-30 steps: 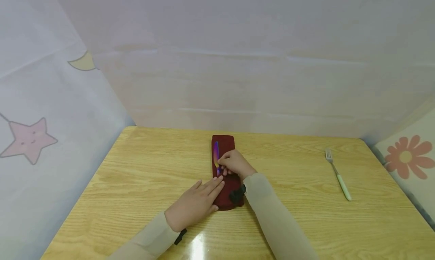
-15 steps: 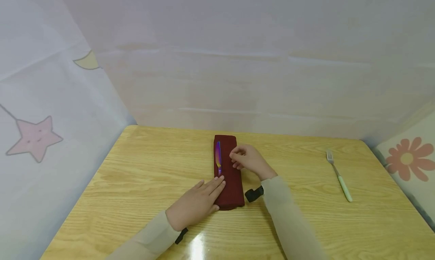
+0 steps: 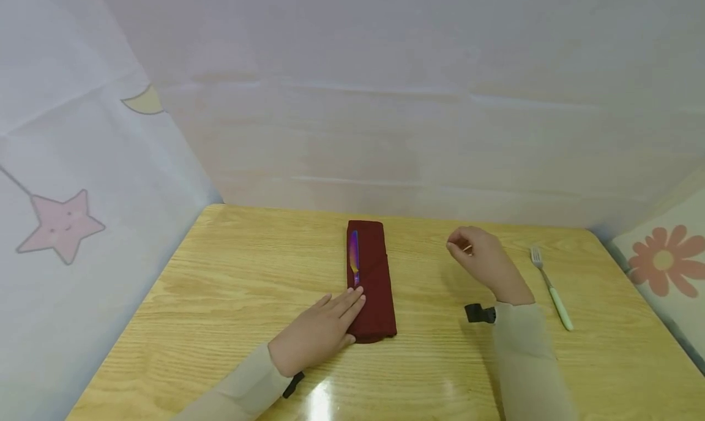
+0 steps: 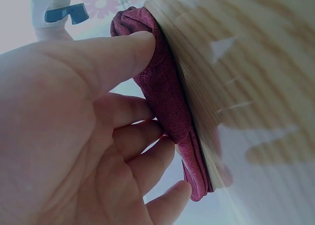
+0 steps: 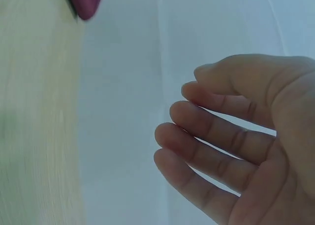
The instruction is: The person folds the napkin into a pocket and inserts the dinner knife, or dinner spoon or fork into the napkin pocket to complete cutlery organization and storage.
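Note:
A dark red folded cloth [image 3: 377, 305] lies lengthwise on the table. On its left side rests a knife [image 3: 354, 253] with a shiny purple and gold blade; its lower end is hidden under my left hand [image 3: 319, 332]. That hand lies with extended fingers on the cloth's near left part, and the left wrist view shows thumb and fingertips against the cloth's [image 4: 162, 92] edge. Over the table to the right, my right hand [image 3: 481, 262] is raised with loosely bent fingers. Nothing is held in it, as the right wrist view of the hand [image 5: 221, 131] shows.
To the right of my right hand lies a fork [image 3: 553, 292] with a pale green handle. The wooden table [image 3: 231, 274] is bordered by white sheets [image 3: 407, 145] with printed pictures behind and at both sides.
My right hand has let go of the knife and moved right, away from the cloth towards the fork. The left hand has stayed on the cloth.

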`<state>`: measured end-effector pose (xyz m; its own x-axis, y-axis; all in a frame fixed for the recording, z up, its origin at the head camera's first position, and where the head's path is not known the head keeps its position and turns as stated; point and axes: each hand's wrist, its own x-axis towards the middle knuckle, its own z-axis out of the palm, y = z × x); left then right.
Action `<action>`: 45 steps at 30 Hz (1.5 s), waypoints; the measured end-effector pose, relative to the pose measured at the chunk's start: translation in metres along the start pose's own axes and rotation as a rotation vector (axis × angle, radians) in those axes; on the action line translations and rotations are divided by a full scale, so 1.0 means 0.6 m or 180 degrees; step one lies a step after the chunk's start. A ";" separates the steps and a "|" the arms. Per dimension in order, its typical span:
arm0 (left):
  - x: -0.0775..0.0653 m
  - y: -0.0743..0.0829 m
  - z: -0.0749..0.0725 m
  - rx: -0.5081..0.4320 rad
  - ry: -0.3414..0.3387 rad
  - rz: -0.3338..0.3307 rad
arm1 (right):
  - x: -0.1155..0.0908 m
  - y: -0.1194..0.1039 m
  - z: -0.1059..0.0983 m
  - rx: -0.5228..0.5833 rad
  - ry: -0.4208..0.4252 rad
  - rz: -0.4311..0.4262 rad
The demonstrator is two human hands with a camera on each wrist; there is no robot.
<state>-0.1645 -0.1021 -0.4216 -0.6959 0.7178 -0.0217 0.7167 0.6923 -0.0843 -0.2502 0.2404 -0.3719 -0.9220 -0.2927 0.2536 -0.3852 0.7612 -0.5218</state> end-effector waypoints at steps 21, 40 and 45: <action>-0.001 0.003 -0.001 -0.0050 0.0027 -0.0023 | -0.105 0.186 -0.083 -0.0022 0.0712 0.1856; -0.004 0.002 -0.010 -0.0103 0.0043 -0.0010 | -0.136 0.257 -0.077 0.0067 0.0481 0.2533; -0.003 0.001 -0.009 -0.0130 0.0053 -0.0017 | -0.130 0.259 -0.072 0.0051 0.0454 0.2479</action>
<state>-0.1625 -0.1025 -0.4160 -0.6992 0.7149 -0.0049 0.7144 0.6984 -0.0436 -0.2363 0.4064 -0.4378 -0.9128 0.3988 -0.0880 0.3673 0.7078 -0.6034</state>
